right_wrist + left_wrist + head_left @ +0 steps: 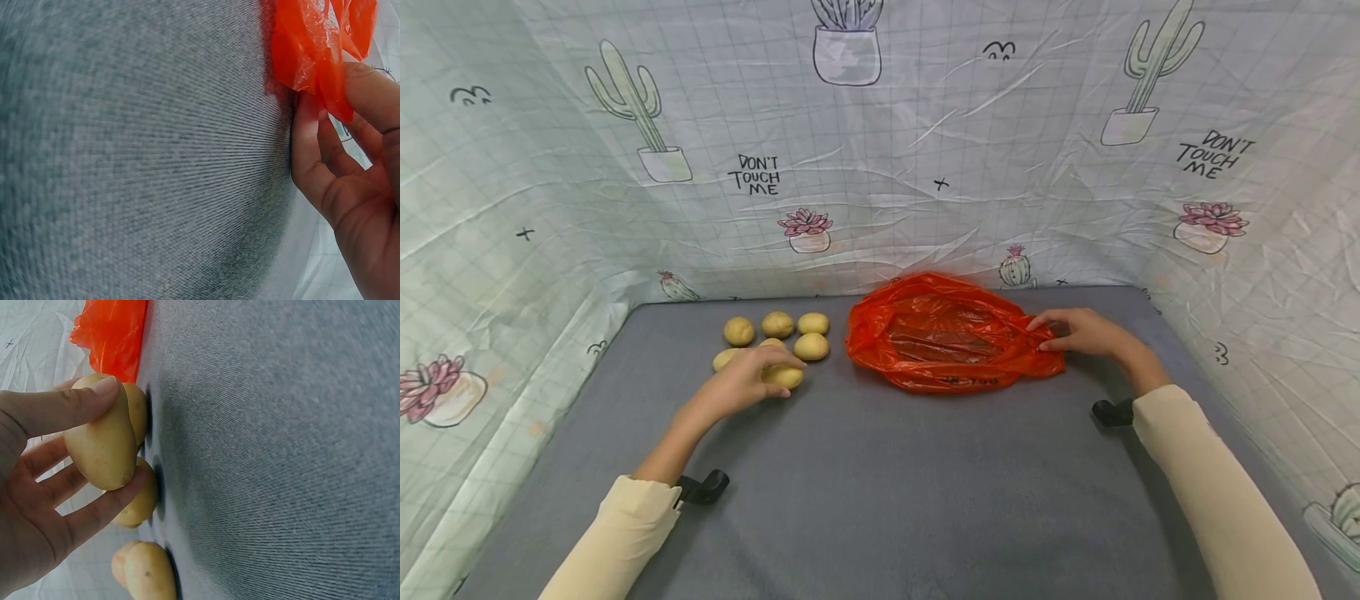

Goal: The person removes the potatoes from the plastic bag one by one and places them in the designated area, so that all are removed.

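Between thumb and fingers, my left hand (747, 382) holds a yellow potato (103, 440), lifted just off the table in the left wrist view. Several more potatoes (778, 324) lie close together behind and beside that hand, one partly hidden by it. A red plastic bag (940, 329) lies with its mouth spread wide, right of the potatoes. At the bag's right end, my right hand (1086, 335) pinches the crumpled plastic (306, 47) between thumb and fingers, low against the table.
The grey cloth-covered table (880, 483) stretches in front of both hands. A pale curtain (895, 150) printed with cacti hangs behind the table and along both sides. A black strap mount (706, 487) sits on the left wrist, another (1112, 412) on the right.
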`<control>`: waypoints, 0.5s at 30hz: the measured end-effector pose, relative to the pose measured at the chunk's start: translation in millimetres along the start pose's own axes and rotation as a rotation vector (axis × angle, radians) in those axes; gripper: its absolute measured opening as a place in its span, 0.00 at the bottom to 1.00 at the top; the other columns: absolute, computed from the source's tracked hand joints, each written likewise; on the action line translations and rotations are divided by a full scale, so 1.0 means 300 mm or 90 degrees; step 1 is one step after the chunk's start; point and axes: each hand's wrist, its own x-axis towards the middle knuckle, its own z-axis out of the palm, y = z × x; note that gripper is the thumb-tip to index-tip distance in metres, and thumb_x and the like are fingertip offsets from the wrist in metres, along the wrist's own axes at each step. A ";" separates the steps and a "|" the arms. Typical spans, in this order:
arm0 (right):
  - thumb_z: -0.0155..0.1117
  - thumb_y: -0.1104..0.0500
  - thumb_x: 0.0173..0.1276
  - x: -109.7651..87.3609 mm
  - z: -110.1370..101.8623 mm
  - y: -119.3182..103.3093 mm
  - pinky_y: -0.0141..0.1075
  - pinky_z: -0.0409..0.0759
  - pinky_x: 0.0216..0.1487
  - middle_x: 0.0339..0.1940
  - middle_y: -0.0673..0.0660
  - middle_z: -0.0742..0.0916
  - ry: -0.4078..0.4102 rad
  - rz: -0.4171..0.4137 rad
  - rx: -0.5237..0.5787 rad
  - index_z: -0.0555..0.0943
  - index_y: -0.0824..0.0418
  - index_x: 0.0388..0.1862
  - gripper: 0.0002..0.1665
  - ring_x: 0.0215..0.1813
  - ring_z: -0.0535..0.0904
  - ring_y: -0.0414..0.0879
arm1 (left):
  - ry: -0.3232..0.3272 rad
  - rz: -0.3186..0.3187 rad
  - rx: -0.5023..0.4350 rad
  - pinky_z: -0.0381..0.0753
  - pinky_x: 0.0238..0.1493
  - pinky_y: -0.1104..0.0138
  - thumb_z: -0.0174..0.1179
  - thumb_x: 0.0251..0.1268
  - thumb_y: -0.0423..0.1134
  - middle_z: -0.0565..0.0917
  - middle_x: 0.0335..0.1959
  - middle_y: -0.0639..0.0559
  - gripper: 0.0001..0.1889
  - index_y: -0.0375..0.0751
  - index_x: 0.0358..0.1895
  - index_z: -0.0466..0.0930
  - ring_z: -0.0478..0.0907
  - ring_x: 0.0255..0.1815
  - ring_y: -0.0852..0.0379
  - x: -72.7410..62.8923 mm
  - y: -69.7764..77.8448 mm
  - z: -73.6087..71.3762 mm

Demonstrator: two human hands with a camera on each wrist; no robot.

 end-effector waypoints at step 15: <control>0.73 0.55 0.68 0.002 0.008 0.015 0.54 0.76 0.57 0.60 0.62 0.85 0.004 0.015 0.000 0.84 0.54 0.58 0.20 0.54 0.80 0.55 | -0.004 -0.020 0.029 0.79 0.55 0.48 0.76 0.51 0.25 0.87 0.53 0.44 0.23 0.36 0.53 0.86 0.81 0.57 0.42 -0.055 -0.033 -0.005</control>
